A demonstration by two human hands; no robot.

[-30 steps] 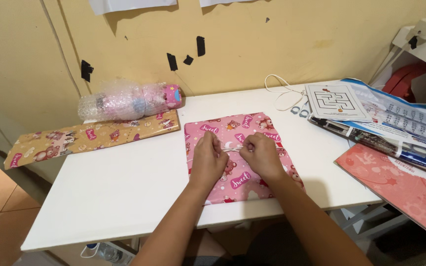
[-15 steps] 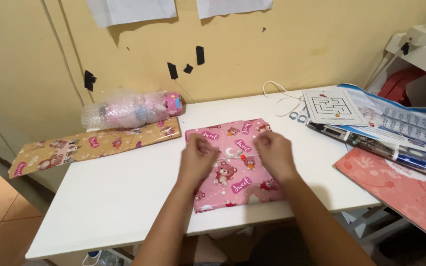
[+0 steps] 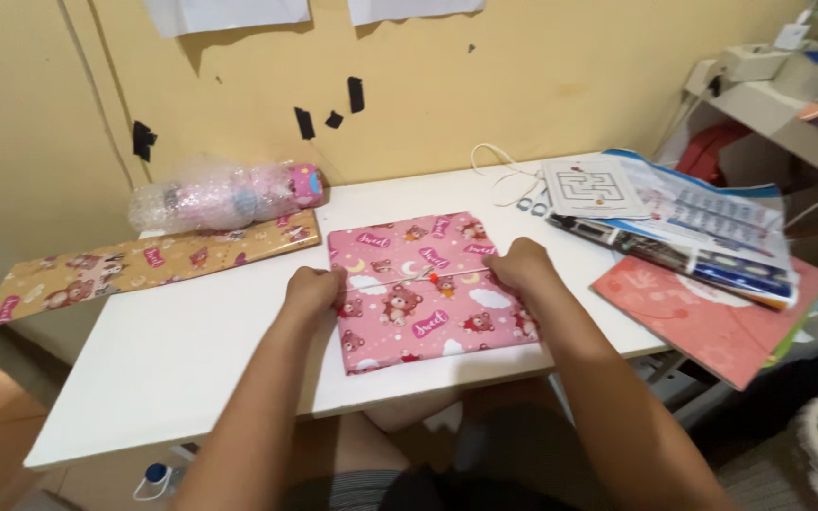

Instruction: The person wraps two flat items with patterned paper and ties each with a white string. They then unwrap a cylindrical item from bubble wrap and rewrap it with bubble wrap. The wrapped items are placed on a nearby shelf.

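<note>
A flat rectangular parcel wrapped in pink paper printed with teddy bears, clouds and moons (image 3: 428, 289) lies near the front edge of the white counter (image 3: 191, 350), roughly in the middle of it. The left hand (image 3: 312, 289) rests at the parcel's left edge with its fingers curled into a narrow grip, and the right hand (image 3: 521, 265) sits at the parcel's right edge, likewise curled tight; between the two runs a thin pale string (image 3: 418, 277) stretched across the top of the wrapping, each hand pinching one end of it (a small red spot shows near the string's middle, too small to make out). Both forearms reach in from the bottom of the view. To the left, well apart from the parcel, a long flat piece of tan wrapping paper with a bear pattern (image 3: 144, 265) lies along the counter's back edge, and touching it from behind is a bottle-shaped thing bundled in clear bubble wrap with a pink end (image 3: 224, 194), set against the yellow wall (image 3: 523, 85). To the right of the parcel lies a stack of printed booklets and sheets, the top one showing a maze (image 3: 655, 213), with a salmon-red folder (image 3: 702, 317) below it hanging over the counter's right edge. A white cord (image 3: 499, 170) and small grey scissors (image 3: 532, 201) lie just behind the stack.
</note>
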